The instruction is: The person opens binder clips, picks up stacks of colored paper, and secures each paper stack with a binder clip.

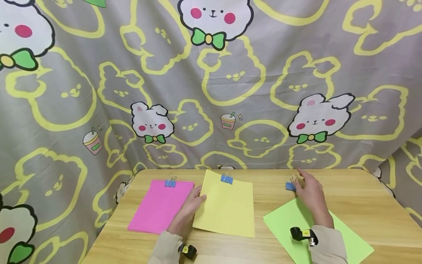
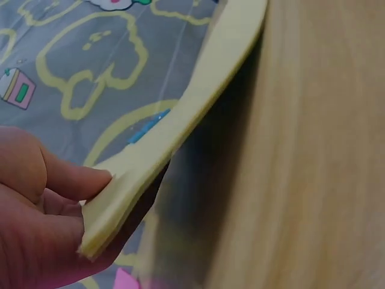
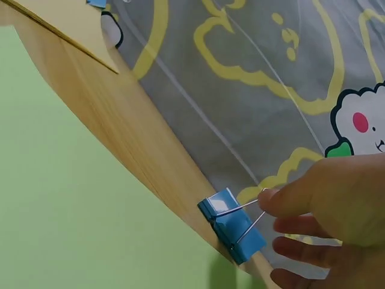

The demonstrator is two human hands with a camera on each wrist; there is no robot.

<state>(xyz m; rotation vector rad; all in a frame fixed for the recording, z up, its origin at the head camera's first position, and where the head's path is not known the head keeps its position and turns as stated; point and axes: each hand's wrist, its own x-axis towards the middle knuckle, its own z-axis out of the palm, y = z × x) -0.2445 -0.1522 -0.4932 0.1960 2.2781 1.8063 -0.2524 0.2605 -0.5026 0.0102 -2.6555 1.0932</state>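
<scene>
My left hand pinches the left edge of a yellow paper stack, thumb on top. In the left wrist view that stack is seen edge-on and bends up from the table. A blue binder clip sits on its top edge. On the right, my right hand reaches over a green paper stack to a separate blue binder clip beyond its far corner. In the right wrist view, the thumb is right at the wire handles of this clip, with the other fingers spaced below.
To the left lies a pink paper stack with a blue binder clip on its top edge. The wooden table ends at a grey patterned curtain. Black wrist cameras are strapped at both cuffs.
</scene>
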